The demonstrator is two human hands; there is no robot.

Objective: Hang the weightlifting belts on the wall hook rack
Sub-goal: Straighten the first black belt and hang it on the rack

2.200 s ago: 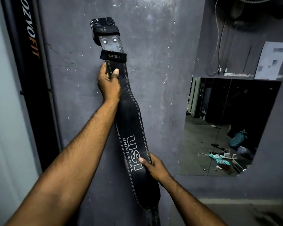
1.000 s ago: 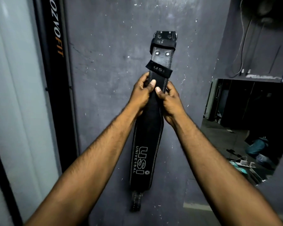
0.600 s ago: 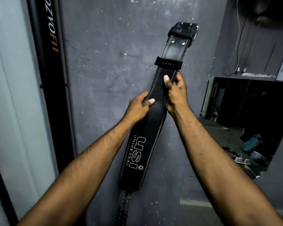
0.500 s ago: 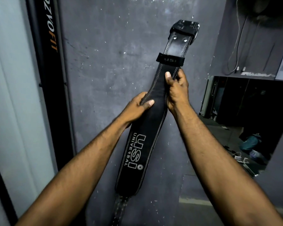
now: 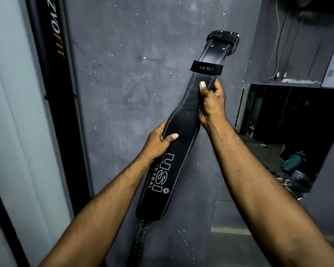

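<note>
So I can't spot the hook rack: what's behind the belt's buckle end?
Only bare grey wall shows around the buckle of the belt; no hook is visible. Whatever sits directly behind the buckle is covered.

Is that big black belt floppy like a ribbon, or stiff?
Probably fairly stiff: the belt runs almost straight between the left hand and the right hand, and its buckle end stands up above the grip without drooping. Only the thin tail hangs down. The thick stitched leather looks heavy for its size.
</note>
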